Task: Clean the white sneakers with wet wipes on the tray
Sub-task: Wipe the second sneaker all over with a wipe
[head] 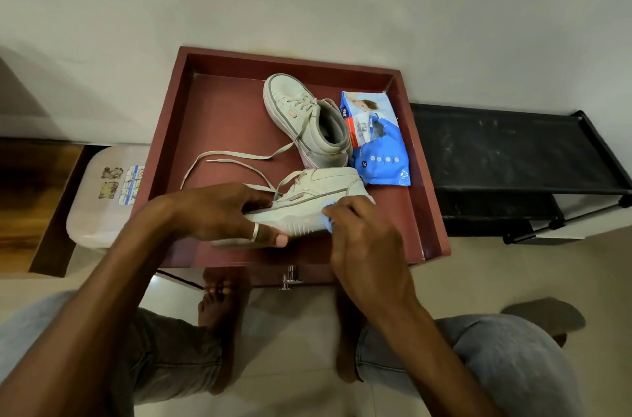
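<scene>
Sneaker (309,208) is lying on its side near the front of the tray (219,108). Left hand (219,215) is gripping the toe end, thumb along the sole. Right hand (362,238) is pinching a wipe (329,224) against the ribbed sole edge. Judgement: short firm strokes along the grooves, toe held steady. Second sneaker (304,119) and pack (374,139) are sitting behind.

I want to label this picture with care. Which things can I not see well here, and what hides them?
Head view, wet wipe: only a bluish edge shows under the fingers of the right hand.
Head view, near sneaker: the left hand covers its toe end.
Head view, wipes pack: the far sneaker hides part of its left edge; the print is too small to read.
</scene>
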Action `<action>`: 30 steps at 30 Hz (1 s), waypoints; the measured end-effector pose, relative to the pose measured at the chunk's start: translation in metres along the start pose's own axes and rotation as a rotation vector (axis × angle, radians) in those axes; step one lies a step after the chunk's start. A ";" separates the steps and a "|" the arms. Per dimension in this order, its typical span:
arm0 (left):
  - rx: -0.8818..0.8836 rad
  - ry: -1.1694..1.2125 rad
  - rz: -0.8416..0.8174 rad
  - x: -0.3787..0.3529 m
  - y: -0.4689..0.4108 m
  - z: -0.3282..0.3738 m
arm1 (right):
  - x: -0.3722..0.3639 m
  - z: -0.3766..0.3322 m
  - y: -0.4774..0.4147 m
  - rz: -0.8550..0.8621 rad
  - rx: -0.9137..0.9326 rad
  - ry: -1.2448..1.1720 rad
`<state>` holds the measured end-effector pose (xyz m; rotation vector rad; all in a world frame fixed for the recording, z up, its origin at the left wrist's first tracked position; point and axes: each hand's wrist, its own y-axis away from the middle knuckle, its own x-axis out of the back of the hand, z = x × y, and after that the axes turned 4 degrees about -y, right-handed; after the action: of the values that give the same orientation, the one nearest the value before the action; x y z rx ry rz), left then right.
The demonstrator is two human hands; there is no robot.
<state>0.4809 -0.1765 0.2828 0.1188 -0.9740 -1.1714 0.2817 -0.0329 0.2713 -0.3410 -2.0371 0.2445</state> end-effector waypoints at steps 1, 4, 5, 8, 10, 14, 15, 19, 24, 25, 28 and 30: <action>0.003 0.008 0.000 0.001 0.002 0.002 | 0.003 0.007 -0.002 0.026 -0.023 0.002; 0.014 0.030 0.006 0.005 0.010 -0.002 | 0.009 0.030 -0.007 0.085 -0.093 0.026; 0.023 0.040 0.014 0.005 0.012 -0.006 | 0.008 0.035 -0.008 0.085 -0.116 0.025; 0.039 0.077 0.015 0.006 0.019 -0.015 | 0.002 0.036 -0.008 0.083 -0.158 -0.005; 0.039 0.103 0.025 0.007 0.020 -0.019 | 0.000 0.025 -0.007 0.111 -0.150 -0.021; 0.042 0.131 0.021 0.007 0.019 -0.020 | -0.005 -0.005 0.005 0.105 -0.073 -0.055; 0.045 0.125 0.023 0.006 0.019 -0.021 | -0.005 -0.009 0.008 0.077 -0.053 -0.049; 0.052 0.121 0.030 0.006 0.017 -0.021 | -0.004 0.011 -0.001 0.079 -0.149 -0.090; 0.039 0.138 0.032 0.004 0.018 -0.021 | 0.001 0.025 -0.009 0.099 -0.365 -0.149; 0.036 0.151 0.027 0.004 0.018 -0.021 | 0.000 0.020 -0.005 0.124 -0.322 -0.113; 0.022 0.161 0.018 0.004 0.019 -0.021 | -0.006 -0.007 0.011 0.107 -0.117 0.011; 0.022 0.169 0.017 0.004 0.018 -0.022 | -0.008 -0.007 0.012 0.095 -0.035 0.041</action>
<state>0.5093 -0.1805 0.2823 0.2235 -0.8373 -1.1167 0.2933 -0.0238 0.2638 -0.4612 -1.9893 0.2583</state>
